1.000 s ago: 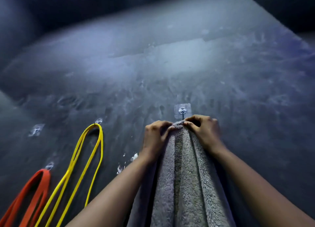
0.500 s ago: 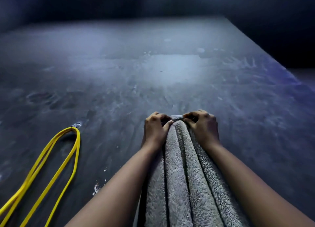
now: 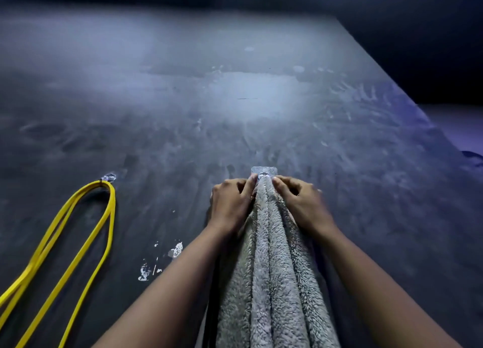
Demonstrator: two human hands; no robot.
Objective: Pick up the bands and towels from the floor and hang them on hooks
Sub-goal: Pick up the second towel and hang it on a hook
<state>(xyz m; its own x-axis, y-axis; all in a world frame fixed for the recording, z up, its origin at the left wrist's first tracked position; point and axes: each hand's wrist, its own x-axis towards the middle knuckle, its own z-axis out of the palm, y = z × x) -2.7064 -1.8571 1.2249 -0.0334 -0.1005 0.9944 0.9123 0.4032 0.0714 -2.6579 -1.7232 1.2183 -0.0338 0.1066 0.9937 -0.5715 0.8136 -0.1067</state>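
Grey fleecy towel (image 3: 271, 256) hangs lengthwise down the wall, top at the hook (image 3: 264, 171) | left hand (image 3: 230, 203) and right hand (image 3: 303, 203) pinch that top, one each side, equally near

Nope, no readable text, labels, brands or numbers anywhere in this shot, far as I can see.

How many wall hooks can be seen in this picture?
2. One clear adhesive hook holds the yellow rubber band at left; the other hook sits at the centre, at the top of the grey fluffy towel. Others may be hidden.
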